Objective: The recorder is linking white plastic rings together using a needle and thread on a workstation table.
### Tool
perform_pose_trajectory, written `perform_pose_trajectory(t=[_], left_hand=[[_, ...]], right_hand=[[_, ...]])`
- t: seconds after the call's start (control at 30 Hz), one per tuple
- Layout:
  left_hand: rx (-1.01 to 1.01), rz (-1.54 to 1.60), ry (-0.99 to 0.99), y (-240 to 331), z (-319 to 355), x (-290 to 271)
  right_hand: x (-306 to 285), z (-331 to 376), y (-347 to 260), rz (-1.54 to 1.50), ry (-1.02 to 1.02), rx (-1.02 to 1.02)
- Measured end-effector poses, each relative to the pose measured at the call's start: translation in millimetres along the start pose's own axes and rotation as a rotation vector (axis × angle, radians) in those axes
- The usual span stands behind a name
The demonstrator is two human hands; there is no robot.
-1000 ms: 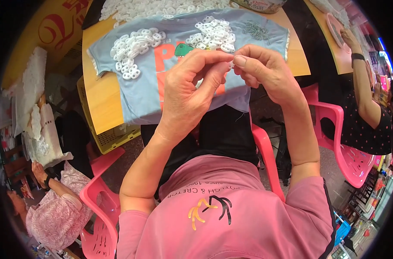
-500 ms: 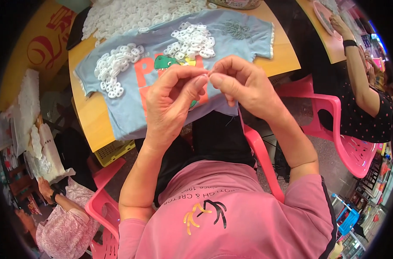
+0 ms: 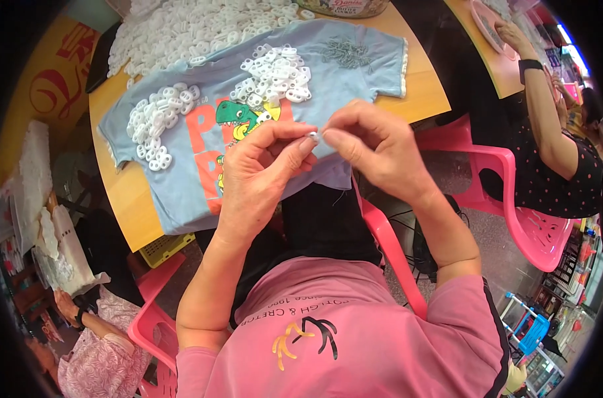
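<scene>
Left hand point(image 3: 265, 166) & right hand point(image 3: 374, 142) meet fingertip to fingertip, both pinched shut on one small white piece point(image 3: 312, 136) btwn them, above blue shirt point(image 3: 354, 73).

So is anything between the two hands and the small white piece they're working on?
Nothing visible. The left hand and right hand meet fingertip to fingertip on the small white plastic piece, pinched between them above the light blue printed T-shirt. The heaps of white plastic pieces lie farther back.
</scene>
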State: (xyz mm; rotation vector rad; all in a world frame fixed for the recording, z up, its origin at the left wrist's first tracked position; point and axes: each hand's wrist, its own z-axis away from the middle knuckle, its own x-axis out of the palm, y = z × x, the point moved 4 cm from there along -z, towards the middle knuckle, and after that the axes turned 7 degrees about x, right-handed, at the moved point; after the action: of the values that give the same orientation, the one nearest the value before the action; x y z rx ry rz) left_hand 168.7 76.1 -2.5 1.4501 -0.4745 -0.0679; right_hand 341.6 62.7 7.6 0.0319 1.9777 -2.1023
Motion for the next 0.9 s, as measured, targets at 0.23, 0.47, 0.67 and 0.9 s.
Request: perform_pose_trajectory(t=[0.23,0.47,0.67,0.9], left_hand=[[0.027,-0.065,0.073,-6,-6,-6],[0.048,-0.052,0.067,-8,-7,-10],[0.036,-0.064,0.063,-6,-5,-9],[0.050,-0.065,0.057,-7,0,-13]], right_hand=[[-92,-36,4,0.672,0.448,-0.227],[-87,-49,4,0.863,0.308,-0.247],[-87,-51,8,0.911,0.355,-0.277],[-72,-46,2,1.083,0.412,-0.396]])
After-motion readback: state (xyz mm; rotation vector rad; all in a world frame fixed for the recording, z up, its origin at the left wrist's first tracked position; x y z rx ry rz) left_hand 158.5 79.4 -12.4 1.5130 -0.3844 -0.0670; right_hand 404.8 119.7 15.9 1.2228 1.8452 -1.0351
